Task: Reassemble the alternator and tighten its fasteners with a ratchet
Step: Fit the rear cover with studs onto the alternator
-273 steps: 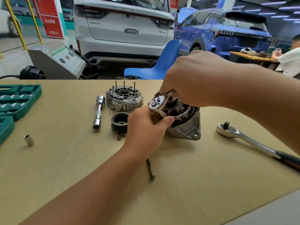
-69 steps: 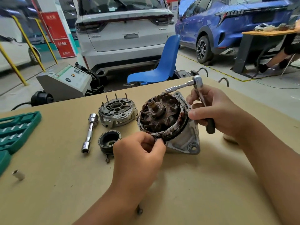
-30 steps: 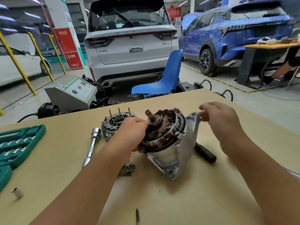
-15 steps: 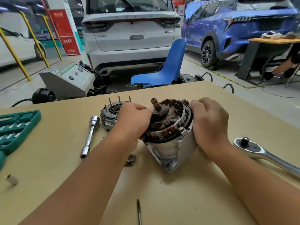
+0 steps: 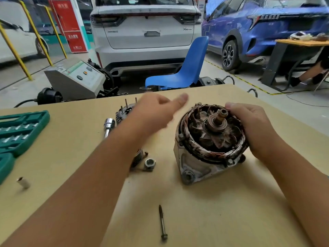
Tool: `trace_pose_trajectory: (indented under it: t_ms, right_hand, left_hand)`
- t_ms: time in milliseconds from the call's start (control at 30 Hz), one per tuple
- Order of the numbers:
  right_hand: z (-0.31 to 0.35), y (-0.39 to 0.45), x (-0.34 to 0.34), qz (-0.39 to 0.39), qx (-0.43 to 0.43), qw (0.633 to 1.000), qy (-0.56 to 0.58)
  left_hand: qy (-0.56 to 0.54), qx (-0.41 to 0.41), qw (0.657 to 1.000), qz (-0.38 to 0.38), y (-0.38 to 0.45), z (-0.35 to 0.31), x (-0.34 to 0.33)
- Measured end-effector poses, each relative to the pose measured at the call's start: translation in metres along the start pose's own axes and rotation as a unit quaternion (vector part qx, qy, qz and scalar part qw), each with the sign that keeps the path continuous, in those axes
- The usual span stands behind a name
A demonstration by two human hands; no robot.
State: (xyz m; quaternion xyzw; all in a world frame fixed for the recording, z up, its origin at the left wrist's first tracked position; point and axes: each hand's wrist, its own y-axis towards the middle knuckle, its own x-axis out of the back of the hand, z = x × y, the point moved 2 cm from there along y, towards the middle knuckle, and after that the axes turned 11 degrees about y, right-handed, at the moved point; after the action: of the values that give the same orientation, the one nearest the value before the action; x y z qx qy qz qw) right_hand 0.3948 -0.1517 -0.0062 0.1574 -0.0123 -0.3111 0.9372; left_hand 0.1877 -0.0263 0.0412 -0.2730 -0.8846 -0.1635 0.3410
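Copper windings and rotor sit exposed in the alternator housing (image 5: 199, 163) mid-table under your steadying right hand (image 5: 252, 127), left hand (image 5: 156, 111) loose and empty; rear cover (image 5: 124, 111), through-bolt (image 5: 162, 222), nut (image 5: 149, 164) still unfitted.

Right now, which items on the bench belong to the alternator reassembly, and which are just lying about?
Job: alternator body, held by right hand; rear cover; long bolt; nut; socket extension.
Lying about: green socket case; loose socket.

I see a blue chair (image 5: 185, 68) top centre beyond the table, a white car (image 5: 146, 32) behind it, a blue car (image 5: 258, 24) upper right, a grey machine (image 5: 74, 81) upper left.
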Motion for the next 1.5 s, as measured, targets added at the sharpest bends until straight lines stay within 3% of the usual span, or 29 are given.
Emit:
trace_pose_trajectory:
  t_ms: [100,267,367,433,567,800,1000,1233,1300,1400,1500]
  right_hand:
    - [0.000,-0.004,-0.006,0.045,-0.007,0.999,0.000]
    - [0.001,-0.009,-0.029,0.085,0.010,0.996,-0.021]
    - [0.000,-0.011,-0.042,0.079,0.012,0.997,-0.022]
    - [-0.001,-0.014,-0.049,0.079,0.012,0.996,-0.027]
    - [-0.003,-0.016,-0.051,0.073,0.018,0.997,-0.032]
    - [-0.005,-0.012,-0.050,0.083,-0.024,0.996,0.012]
    - [-0.006,-0.012,-0.048,0.088,-0.009,0.996,0.007]
    - [-0.001,-0.013,-0.048,0.113,-0.006,0.994,0.000]
    - [-0.001,-0.012,-0.047,0.118,-0.003,0.993,-0.008]
    - [-0.003,-0.010,-0.043,0.115,-0.004,0.993,-0.016]
    - [-0.001,-0.005,-0.039,0.074,0.008,0.997,-0.029]
  left_hand:
    - [0.030,-0.025,0.992,-0.117,0.002,0.025,0.048]
    - [0.175,-0.037,0.984,-0.013,-0.022,0.081,0.063]
    - [0.171,-0.076,0.980,-0.066,-0.021,0.092,0.068]
    - [0.165,-0.061,0.980,-0.098,-0.008,0.093,0.073]
    - [0.283,0.034,0.958,-0.031,0.019,0.103,0.053]
    - [0.150,0.112,0.982,-0.021,0.036,0.103,0.048]
    - [0.210,0.080,0.973,0.048,0.043,0.104,0.031]
    - [0.232,0.091,0.968,0.021,0.040,0.107,0.024]
    - [0.160,0.091,0.983,0.013,0.037,0.103,0.030]
    - [-0.032,0.063,0.997,0.014,0.026,0.082,0.052]
    - [-0.094,-0.061,0.994,0.016,0.002,0.049,0.080]
